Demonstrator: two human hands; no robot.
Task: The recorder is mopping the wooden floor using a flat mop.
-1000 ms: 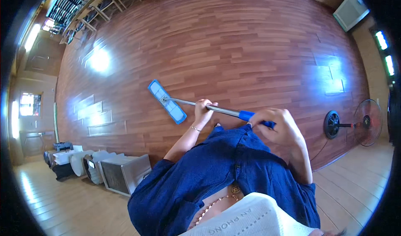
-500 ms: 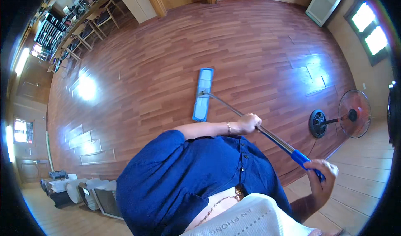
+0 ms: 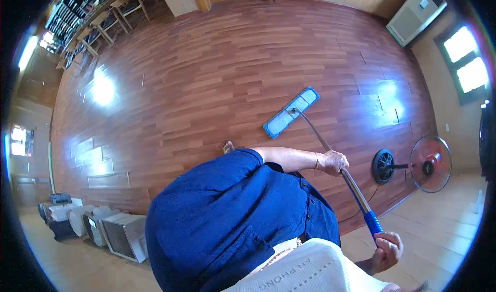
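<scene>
A flat mop with a long metal pole [image 3: 316, 133] slants across the floor in front of me. Its rectangular blue mop head [image 3: 305, 100] lies flat on the wood, turned diagonally. My left hand [image 3: 333, 162] reaches across my body and is closed round the middle of the pole. Lower down on the right, my right hand [image 3: 387, 249] grips the end of the blue handle sleeve [image 3: 372, 222]. Both hands hold the same mop.
A standing fan [image 3: 429, 165] with a round black base is at the right. A white floor unit [image 3: 416, 14] stands at the far right wall. Chairs [image 3: 124, 8] line a counter at the far left. Several boxy items [image 3: 124, 235] sit at the near left. My bare foot [image 3: 228, 147] shows.
The mop head has swung to the right and turned from nearly upright in the picture to diagonal. My left hand has moved right, my right hand slightly nearer to me. A foot has come into view.
</scene>
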